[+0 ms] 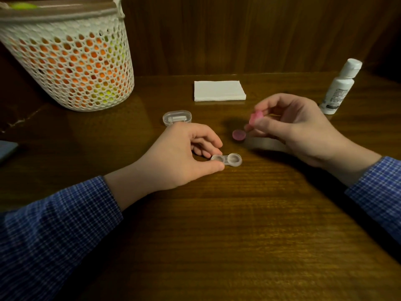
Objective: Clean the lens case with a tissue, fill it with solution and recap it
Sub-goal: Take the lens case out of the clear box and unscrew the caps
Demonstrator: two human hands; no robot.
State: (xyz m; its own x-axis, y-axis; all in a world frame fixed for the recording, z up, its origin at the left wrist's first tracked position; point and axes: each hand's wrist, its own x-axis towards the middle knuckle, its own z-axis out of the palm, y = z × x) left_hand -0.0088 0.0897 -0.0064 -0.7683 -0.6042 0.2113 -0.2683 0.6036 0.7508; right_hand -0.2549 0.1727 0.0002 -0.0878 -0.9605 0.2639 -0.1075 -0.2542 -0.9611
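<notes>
A clear two-well lens case (pixel 227 159) lies uncapped on the wooden table (pixel 238 213). My left hand (pixel 184 155) pinches its left end between thumb and fingers. My right hand (pixel 293 127) holds a pink cap (pixel 256 117) in its fingertips, just above the table. A second pink cap (pixel 239 135) lies flat on the table below that hand. A folded white tissue (pixel 219 90) sits behind, in the middle. The white solution bottle (pixel 339 88) stands capped at the far right.
A small clear plastic box (pixel 177 117) lies behind my left hand. A white mesh basket (pixel 69 59) with orange and yellow contents stands at the back left. A dark wooden wall closes the back. A dark flat object (pixel 6 148) pokes in at the left edge.
</notes>
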